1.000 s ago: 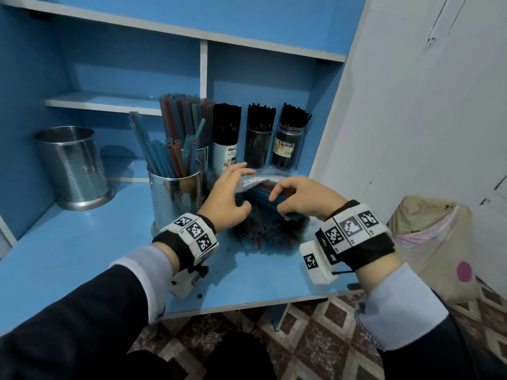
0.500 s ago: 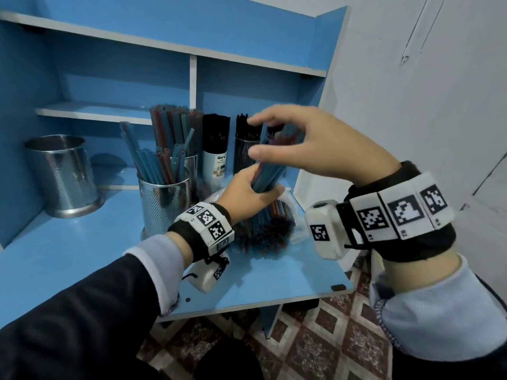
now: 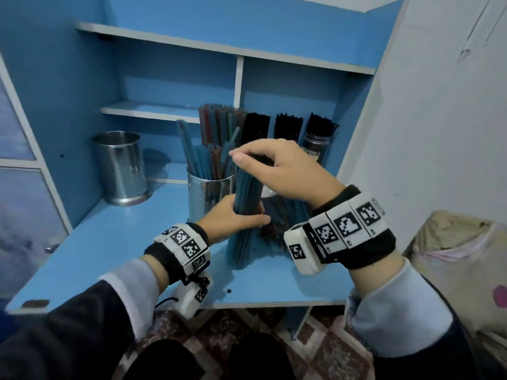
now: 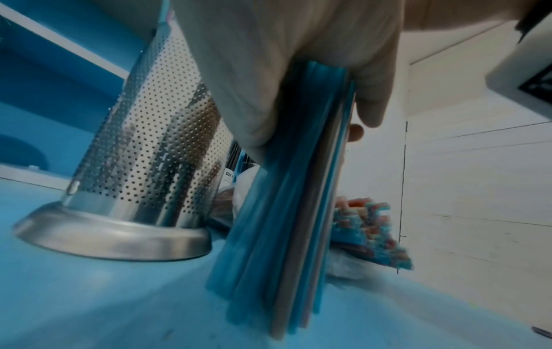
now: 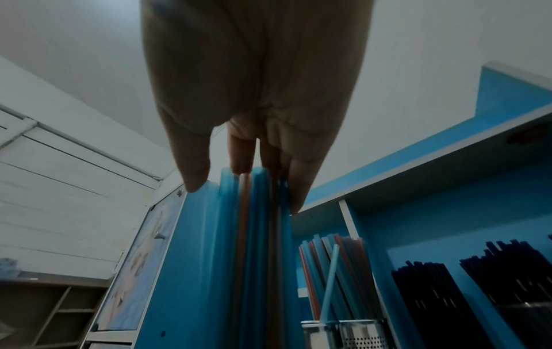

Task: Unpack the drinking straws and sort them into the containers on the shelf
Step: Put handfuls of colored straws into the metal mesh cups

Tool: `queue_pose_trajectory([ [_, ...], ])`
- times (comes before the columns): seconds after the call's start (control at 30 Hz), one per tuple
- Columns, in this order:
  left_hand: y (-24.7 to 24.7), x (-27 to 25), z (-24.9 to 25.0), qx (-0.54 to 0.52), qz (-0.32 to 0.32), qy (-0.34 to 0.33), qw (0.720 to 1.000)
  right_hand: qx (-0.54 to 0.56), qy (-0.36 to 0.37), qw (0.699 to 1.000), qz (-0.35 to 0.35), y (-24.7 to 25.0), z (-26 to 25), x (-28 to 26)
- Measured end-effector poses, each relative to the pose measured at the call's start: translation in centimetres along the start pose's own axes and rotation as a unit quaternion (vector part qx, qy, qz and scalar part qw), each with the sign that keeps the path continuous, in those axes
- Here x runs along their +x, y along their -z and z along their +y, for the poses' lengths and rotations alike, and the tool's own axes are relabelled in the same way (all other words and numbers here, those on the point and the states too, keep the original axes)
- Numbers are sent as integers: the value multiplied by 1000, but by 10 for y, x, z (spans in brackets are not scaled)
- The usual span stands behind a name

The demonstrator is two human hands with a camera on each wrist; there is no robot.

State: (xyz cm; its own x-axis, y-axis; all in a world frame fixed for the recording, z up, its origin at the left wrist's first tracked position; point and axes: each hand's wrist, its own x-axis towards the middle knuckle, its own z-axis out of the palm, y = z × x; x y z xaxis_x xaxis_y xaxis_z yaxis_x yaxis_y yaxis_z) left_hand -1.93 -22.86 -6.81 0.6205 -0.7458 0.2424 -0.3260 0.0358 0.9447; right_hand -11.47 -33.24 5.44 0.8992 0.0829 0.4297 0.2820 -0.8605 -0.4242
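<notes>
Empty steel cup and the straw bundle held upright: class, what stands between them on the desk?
The head view shows a perforated steel holder filled with coloured straws between the empty steel cup and the straw bundle, close beside the left hand.

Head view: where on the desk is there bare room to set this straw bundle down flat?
Bare desk runs from the empty steel cup forward to the front edge, left of the left hand. A narrower strip lies along the front edge under both wrists. Crowded: the straw-filled mesh cup, the opened straw pack beside the bundle, and the black-straw jars behind.
</notes>
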Motion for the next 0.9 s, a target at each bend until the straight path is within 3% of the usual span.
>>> queue_pose_trajectory([
  [0.07, 3, -4, -12, 19, 1, 25, 1000, 3, -7, 1000, -27, -6, 4, 0],
  [0.23, 7, -9, -7, 10, 47, 3, 999, 101, -48, 994, 16, -9, 19, -4],
  [0.33, 14, -15, 9, 62, -15, -55, 996, 136, -98, 983, -69, -17, 26, -11],
  [0.43, 15, -20, 12, 122, -24, -128, 984, 243, -49, 962, -112, -40, 30, -15],
  [0.57, 18, -30, 1, 88, 160, -180, 967, 326, 2, 945, -38, -44, 24, -7],
  [0.67, 30, -26, -12, 165, 353, -241, 889, 329, 54, 942, 44, -26, 17, 7],
  [0.73, 42, -15, -19, 188, 422, -212, 861, 340, 66, 933, 95, -11, 11, 15],
  [0.8, 55, -4, -22, 160, 399, -140, 892, 347, 69, 927, 126, 1, 7, 24],
  [0.9, 76, 13, -29, 105, 292, -36, 950, 337, 68, 928, 143, 6, 2, 36],
])
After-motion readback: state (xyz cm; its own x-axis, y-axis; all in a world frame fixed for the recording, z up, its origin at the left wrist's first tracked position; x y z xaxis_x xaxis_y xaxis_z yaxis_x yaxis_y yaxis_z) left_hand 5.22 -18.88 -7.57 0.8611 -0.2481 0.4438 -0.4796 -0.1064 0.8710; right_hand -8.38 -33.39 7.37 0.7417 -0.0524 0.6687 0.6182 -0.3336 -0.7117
